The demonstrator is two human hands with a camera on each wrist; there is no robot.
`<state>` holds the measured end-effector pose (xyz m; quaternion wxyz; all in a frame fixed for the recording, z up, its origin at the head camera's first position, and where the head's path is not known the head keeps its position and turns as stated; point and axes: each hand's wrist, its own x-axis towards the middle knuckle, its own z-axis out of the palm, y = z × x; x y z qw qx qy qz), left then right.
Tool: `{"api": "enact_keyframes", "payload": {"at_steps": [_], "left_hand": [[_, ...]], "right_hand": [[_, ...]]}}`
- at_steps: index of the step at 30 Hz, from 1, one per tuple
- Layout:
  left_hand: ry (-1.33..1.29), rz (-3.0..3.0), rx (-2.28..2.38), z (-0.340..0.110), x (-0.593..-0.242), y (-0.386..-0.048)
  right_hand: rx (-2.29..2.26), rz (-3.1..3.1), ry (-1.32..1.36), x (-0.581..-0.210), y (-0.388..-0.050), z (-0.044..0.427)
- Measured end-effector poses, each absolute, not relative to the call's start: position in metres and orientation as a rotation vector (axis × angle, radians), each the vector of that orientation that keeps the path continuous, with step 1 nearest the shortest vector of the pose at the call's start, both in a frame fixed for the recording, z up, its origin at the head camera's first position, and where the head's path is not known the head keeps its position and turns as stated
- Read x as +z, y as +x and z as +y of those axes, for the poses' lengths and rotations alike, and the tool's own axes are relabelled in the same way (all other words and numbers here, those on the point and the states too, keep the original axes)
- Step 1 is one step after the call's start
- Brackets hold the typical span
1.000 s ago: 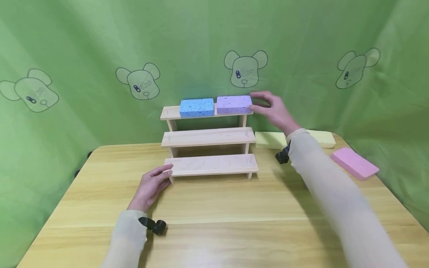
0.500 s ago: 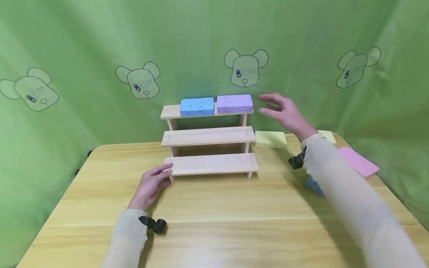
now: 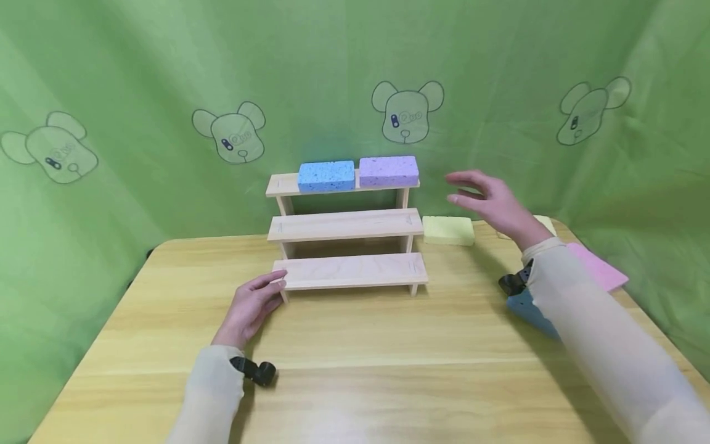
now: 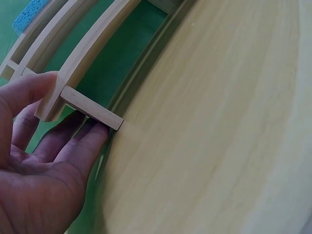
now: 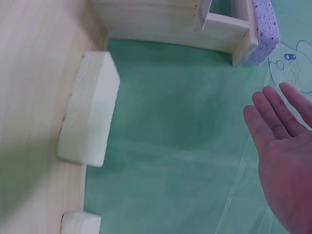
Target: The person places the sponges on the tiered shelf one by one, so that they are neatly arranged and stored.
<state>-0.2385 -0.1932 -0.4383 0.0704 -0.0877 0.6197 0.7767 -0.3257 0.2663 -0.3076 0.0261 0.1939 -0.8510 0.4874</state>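
Observation:
A three-step wooden shelf stands on the table. My left hand holds the left end of its lowest step; in the left wrist view the thumb lies on the step and the fingers touch the leg's outer side. On the top step a blue sponge and a purple sponge lie side by side. My right hand hovers to the right of the shelf, apart from the purple sponge. It holds nothing, and its fingers look nearly straight in the right wrist view.
A pale yellow sponge lies right of the shelf. Another yellow sponge, a pink sponge and a second blue sponge are partly covered by the right arm. A green curtain hangs close behind the table.
My right hand has let go of the purple sponge and moved away rightward and slightly down. A blue sponge on the table has come into view under the right arm. The left hand stays put.

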Motion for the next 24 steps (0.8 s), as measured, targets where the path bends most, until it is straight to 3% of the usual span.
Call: {"api": "enact_keyframes", "payload": {"at_steps": [24], "left_hand": [[-0.283, 1.851, 2.355, -0.193, -0.438, -0.238]], "right_hand": [[1.481, -2.785, 0.342, -0.331, -0.263, 0.347]]}}
